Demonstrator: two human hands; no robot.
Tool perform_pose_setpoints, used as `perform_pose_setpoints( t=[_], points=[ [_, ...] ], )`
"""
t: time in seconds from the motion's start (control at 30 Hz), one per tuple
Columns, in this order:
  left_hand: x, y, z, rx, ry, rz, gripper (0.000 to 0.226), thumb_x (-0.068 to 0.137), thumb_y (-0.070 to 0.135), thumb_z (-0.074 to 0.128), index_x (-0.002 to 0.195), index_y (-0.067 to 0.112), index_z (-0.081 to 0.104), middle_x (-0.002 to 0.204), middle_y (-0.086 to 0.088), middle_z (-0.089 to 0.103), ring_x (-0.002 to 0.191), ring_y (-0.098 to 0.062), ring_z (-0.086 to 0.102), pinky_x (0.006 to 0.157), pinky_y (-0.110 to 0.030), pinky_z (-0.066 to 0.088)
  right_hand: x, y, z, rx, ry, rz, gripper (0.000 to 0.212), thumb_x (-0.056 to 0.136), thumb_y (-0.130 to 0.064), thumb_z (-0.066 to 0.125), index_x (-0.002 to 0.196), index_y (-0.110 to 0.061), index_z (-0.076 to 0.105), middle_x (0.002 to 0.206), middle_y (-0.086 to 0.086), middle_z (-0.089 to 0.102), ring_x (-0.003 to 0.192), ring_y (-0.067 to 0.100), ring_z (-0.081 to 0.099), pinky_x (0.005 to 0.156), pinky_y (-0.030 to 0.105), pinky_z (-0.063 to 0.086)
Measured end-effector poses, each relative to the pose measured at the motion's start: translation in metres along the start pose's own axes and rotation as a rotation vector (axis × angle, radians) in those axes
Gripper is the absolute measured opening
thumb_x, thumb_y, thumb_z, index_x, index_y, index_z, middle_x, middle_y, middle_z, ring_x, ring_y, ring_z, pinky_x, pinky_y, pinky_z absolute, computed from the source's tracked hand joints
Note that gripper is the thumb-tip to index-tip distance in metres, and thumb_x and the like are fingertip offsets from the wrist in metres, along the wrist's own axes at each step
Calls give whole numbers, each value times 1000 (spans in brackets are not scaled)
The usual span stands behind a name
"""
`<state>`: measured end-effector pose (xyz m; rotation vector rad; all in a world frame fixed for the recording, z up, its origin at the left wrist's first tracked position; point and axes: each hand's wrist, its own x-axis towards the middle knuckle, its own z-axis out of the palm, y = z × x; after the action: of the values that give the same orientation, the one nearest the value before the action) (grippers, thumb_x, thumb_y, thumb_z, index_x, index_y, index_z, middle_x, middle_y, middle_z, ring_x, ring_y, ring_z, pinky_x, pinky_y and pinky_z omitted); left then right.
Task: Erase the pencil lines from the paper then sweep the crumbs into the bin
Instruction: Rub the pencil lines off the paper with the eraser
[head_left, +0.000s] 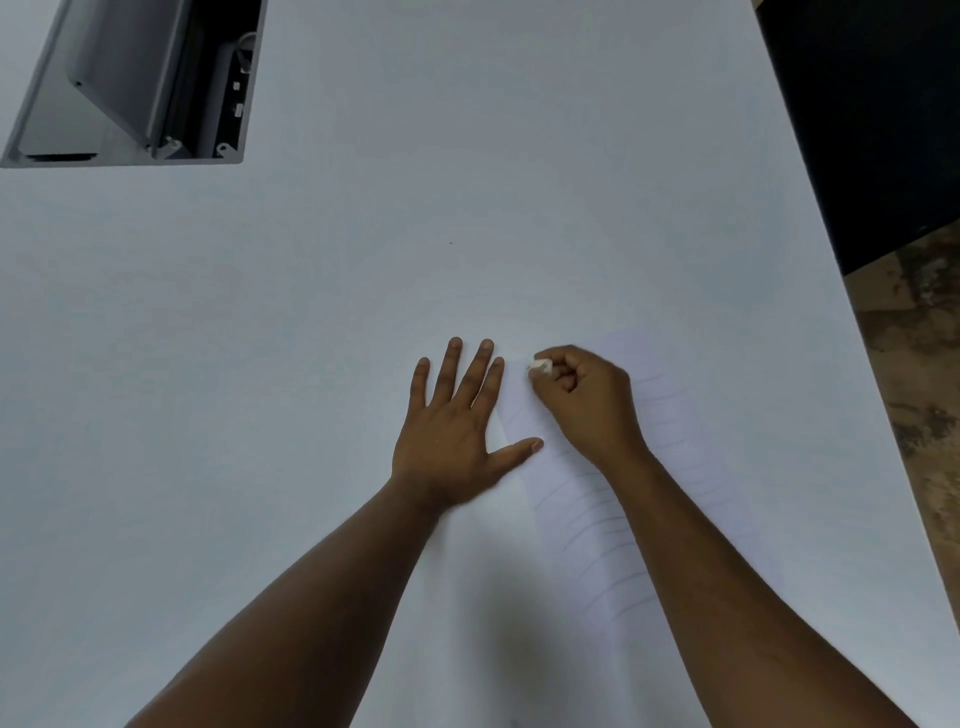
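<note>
A white sheet of paper (670, 457) lies on the white table, crossed by several faint pencil lines. My left hand (457, 431) rests flat with fingers spread at the paper's left edge, its thumb on the sheet. My right hand (587, 400) is closed in a fist over the upper part of the paper, pinching a small white eraser (541, 365) whose tip touches the sheet near its top left corner. My right forearm hides part of the paper and some of the lines. No crumbs or bin can be made out.
The white table (311, 312) fills most of the view. A grey rectangular cable box opening (140, 83) is set into its far left corner. The table's right edge runs diagonally past a dark object (872, 114) and brown mottled floor (914, 364).
</note>
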<state>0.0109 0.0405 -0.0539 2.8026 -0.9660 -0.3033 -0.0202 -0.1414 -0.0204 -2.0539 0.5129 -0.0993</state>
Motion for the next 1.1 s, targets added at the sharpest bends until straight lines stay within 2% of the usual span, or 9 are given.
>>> perform_pose_setpoints(
  t=[0.13,0.2,0.3,0.43,0.63,0.77,0.87,0.97,1.1],
  points=[
    [1,-1,0,-2,22,26,101,91,85,7,165,17,13,173,4,-3,158,-24,-16,126,-59,1,-18,-2,18,-262,-77,-235,10,92,-20,64,93,-13,71,80,-1,65,72,12,59,67,26,51],
    [1,0,0,6,5,30,102,90,85,5,165,17,12,173,4,-4,158,-23,-17,126,-59,0,-18,-1,24,-356,-67,-284,12,93,-20,60,89,-13,69,78,-1,59,68,13,53,62,25,44],
    [1,1,-2,12,-1,16,100,91,85,9,165,17,8,173,5,-6,158,-23,-18,126,-58,-4,-12,6,16,-434,61,-252,14,94,-17,56,87,-11,67,77,1,56,66,13,50,61,23,38],
    [1,2,-1,23,-14,7,100,93,85,16,165,17,5,172,5,-9,157,-23,-21,126,-58,-5,-6,9,2,-440,205,-180,15,93,-12,58,84,-7,68,74,5,60,65,16,51,59,27,43],
    [0,-1,3,2,25,45,103,90,84,4,165,15,15,173,2,1,159,-26,-11,126,-58,-1,-26,-5,34,-418,17,-292,14,94,-16,61,99,-9,71,83,6,61,70,18,58,62,26,46],
    [1,2,-2,4,-25,0,101,92,86,12,165,16,5,172,5,-9,157,-23,-19,126,-57,-6,-11,9,10,-476,213,-223,13,91,-9,59,84,-5,69,75,9,60,64,22,55,57,26,42],
    [2,3,-4,16,-52,-13,101,92,86,14,165,18,-3,170,7,-18,155,-20,-28,125,-56,-11,-2,18,-10,-476,290,-130,15,91,-9,59,79,-5,67,71,8,57,63,20,51,55,27,39],
    [1,4,-1,13,-29,-11,101,92,86,15,165,17,0,171,6,-15,156,-20,-25,126,-56,-10,-12,12,-2,-436,260,-172,15,94,-12,57,86,-7,69,76,5,60,67,16,51,60,21,30],
    [0,3,1,26,-9,0,101,92,86,12,165,16,4,172,4,-11,157,-22,-20,126,-56,-7,-29,7,19,-450,154,-257,16,96,-14,56,93,-8,71,80,5,61,69,15,54,60,23,40]
  ],
)
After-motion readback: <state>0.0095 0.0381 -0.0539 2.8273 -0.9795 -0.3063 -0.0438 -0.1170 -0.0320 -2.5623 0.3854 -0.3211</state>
